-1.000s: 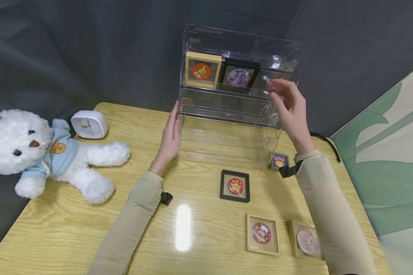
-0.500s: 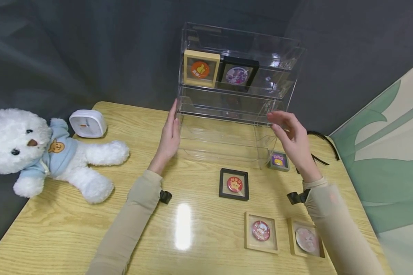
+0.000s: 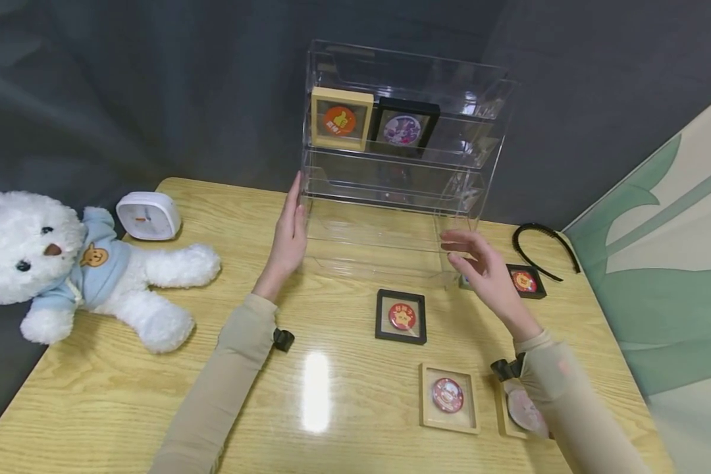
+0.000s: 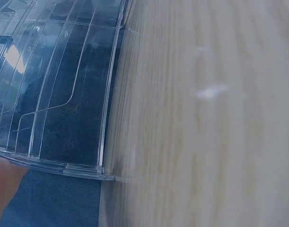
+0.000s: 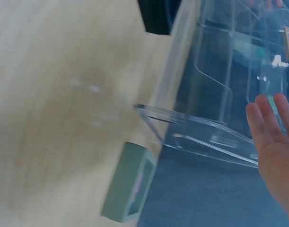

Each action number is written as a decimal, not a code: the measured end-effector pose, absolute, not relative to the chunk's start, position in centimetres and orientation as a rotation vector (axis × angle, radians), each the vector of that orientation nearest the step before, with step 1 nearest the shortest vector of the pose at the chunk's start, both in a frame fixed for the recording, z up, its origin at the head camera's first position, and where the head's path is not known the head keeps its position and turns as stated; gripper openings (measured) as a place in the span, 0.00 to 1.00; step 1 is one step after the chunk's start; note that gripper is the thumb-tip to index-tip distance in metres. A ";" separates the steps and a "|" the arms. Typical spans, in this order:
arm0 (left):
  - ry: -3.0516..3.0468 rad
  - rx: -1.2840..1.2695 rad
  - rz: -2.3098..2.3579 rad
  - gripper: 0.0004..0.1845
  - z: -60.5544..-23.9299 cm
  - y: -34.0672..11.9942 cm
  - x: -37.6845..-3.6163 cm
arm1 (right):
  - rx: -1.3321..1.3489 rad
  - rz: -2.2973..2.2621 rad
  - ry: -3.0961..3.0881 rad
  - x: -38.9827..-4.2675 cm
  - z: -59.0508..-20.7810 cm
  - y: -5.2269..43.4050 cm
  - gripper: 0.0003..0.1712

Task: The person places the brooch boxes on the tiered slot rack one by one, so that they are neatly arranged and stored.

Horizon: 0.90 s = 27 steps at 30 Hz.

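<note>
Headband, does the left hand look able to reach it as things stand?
Probably not directly: the left hand is at the left side of the shelf, and both the shelf and the right hand lie between it and the headband.

Dark cloth (image 3: 213,99) hangs behind a pale wooden table (image 3: 106,388) bearing bright glare (image 3: 316,392).

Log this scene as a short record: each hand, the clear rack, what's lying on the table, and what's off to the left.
Left hand: against the left side of the clear rack
Right hand: near the rack's lower right, holding nothing
On rack: orange-badge frame, left; purple-badge frame, right
On table: central black frame, red-badge wooden frame, pink-badge wooden frame, far-right black frame, grey-green frame, headband
Off left: plush bear, white clock
</note>
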<state>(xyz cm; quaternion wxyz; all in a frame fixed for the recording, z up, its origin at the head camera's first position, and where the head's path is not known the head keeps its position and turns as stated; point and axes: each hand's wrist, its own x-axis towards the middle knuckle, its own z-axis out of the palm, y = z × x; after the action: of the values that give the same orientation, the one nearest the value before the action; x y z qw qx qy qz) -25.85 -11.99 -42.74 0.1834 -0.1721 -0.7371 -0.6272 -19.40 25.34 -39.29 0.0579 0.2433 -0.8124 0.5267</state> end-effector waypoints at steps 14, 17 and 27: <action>-2.078 -0.502 -1.770 0.30 -42.8 -11.8 -25.8 | 0.752 1.577 -2.542 -17.4 -41.1 25.1 0.25; -2.086 -0.499 -1.763 0.30 -42.8 -11.8 -25.8 | 0.762 1.573 -2.547 -17.0 -41.2 25.2 0.24; -2.078 -0.485 -1.783 0.30 -42.6 -11.9 -25.7 | 0.807 1.501 -2.740 -16.3 -42.0 25.8 0.30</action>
<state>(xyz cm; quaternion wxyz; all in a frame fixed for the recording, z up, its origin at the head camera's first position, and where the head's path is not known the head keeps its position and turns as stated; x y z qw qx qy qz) -25.70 -11.93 -42.56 0.1797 -0.1715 -0.7351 -0.6308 -16.35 25.80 -42.00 -0.0425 0.2498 -0.8483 0.4649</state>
